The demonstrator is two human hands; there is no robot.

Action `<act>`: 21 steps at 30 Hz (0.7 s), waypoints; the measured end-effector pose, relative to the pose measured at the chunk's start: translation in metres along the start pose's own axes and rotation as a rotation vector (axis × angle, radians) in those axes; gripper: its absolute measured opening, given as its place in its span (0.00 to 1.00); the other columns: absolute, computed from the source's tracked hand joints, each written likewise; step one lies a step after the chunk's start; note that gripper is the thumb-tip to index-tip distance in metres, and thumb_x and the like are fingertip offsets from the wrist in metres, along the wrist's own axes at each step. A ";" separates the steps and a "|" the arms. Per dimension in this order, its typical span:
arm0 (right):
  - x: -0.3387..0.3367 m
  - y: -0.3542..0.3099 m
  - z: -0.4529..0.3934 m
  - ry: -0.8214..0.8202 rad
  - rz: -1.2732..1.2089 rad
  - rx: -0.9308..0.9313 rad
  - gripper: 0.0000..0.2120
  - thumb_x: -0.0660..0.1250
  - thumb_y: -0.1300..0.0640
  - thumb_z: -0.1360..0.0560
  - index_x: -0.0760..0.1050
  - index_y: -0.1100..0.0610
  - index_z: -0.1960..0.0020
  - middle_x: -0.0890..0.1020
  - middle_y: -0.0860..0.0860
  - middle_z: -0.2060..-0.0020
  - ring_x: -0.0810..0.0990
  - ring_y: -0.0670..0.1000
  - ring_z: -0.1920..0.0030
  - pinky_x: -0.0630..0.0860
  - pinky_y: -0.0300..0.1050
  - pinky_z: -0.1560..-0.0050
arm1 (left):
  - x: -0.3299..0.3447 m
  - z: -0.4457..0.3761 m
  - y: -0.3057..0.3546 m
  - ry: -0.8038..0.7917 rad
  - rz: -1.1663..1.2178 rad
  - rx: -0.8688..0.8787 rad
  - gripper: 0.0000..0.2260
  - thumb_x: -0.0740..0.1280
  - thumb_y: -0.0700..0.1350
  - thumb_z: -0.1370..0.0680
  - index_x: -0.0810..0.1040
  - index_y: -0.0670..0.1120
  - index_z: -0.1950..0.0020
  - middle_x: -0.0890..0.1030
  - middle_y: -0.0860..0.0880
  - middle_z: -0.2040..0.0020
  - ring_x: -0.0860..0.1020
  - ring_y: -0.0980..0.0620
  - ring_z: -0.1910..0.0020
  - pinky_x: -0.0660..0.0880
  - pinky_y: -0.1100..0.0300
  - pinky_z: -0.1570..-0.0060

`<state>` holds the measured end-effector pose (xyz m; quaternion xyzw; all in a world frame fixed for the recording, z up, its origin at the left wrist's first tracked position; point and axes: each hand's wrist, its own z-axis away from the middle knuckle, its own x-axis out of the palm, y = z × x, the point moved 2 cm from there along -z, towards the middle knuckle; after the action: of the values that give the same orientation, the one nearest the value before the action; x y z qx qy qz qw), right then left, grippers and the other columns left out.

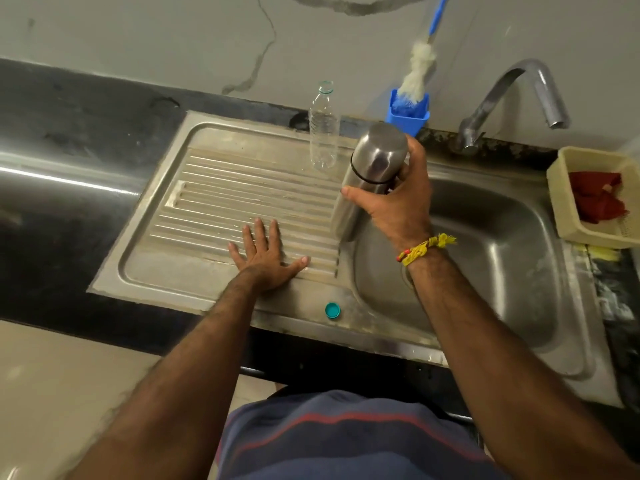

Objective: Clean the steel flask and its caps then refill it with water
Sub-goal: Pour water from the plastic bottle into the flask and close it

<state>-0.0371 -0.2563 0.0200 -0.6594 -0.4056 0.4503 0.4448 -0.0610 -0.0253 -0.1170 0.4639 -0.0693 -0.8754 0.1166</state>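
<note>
My right hand (398,199) grips the steel flask (370,168) around its upper body, just below the black ring under its steel cap. The flask stands tilted at the edge between the drainboard and the sink basin (491,258). My left hand (266,254) lies flat, fingers spread, on the ribbed drainboard (214,202). A clear, uncapped plastic bottle (323,129) stands at the back of the drainboard. A small teal bottle cap (332,310) lies on the sink's front rim. The tap (516,98) curves over the basin at the back right, with no water visible.
A blue holder (408,114) with a white-bristled, blue-handled bottle brush (417,69) stands against the wall behind the flask. A cream basket (588,199) with a red cloth sits right of the basin. Dark countertop stretches to the left.
</note>
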 end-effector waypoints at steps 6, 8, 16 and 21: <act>0.012 -0.003 -0.007 0.007 0.009 -0.034 0.51 0.85 0.57 0.43 0.62 0.59 0.27 0.79 0.51 0.39 0.81 0.46 0.42 0.82 0.52 0.46 | 0.000 0.001 0.001 -0.001 0.001 0.017 0.51 0.56 0.76 0.25 0.28 0.51 0.20 0.25 0.44 0.21 0.27 0.39 0.23 0.30 0.31 0.29; 0.021 -0.005 -0.011 -0.004 0.027 -0.039 0.50 0.85 0.57 0.43 0.63 0.58 0.28 0.80 0.47 0.42 0.82 0.43 0.45 0.82 0.47 0.47 | -0.003 0.000 0.000 -0.021 0.000 0.015 0.52 0.56 0.76 0.25 0.28 0.50 0.20 0.25 0.43 0.22 0.26 0.38 0.23 0.30 0.31 0.29; 0.075 -0.013 -0.037 -0.039 0.045 -0.030 0.50 0.85 0.53 0.45 0.65 0.53 0.29 0.82 0.41 0.50 0.82 0.43 0.49 0.82 0.50 0.47 | -0.002 -0.001 0.001 -0.036 0.007 0.017 0.54 0.56 0.75 0.25 0.26 0.45 0.21 0.25 0.42 0.22 0.26 0.38 0.23 0.30 0.31 0.29; 0.120 -0.021 -0.058 -0.064 0.037 -0.028 0.47 0.84 0.51 0.45 0.67 0.52 0.31 0.82 0.46 0.46 0.82 0.46 0.47 0.81 0.49 0.46 | -0.009 -0.003 -0.001 -0.110 0.000 0.019 0.57 0.59 0.76 0.27 0.24 0.45 0.22 0.23 0.42 0.23 0.24 0.37 0.25 0.30 0.29 0.30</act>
<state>0.0478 -0.1508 0.0237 -0.6583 -0.4136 0.4735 0.4140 -0.0540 -0.0224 -0.1117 0.4160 -0.0837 -0.8990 0.1081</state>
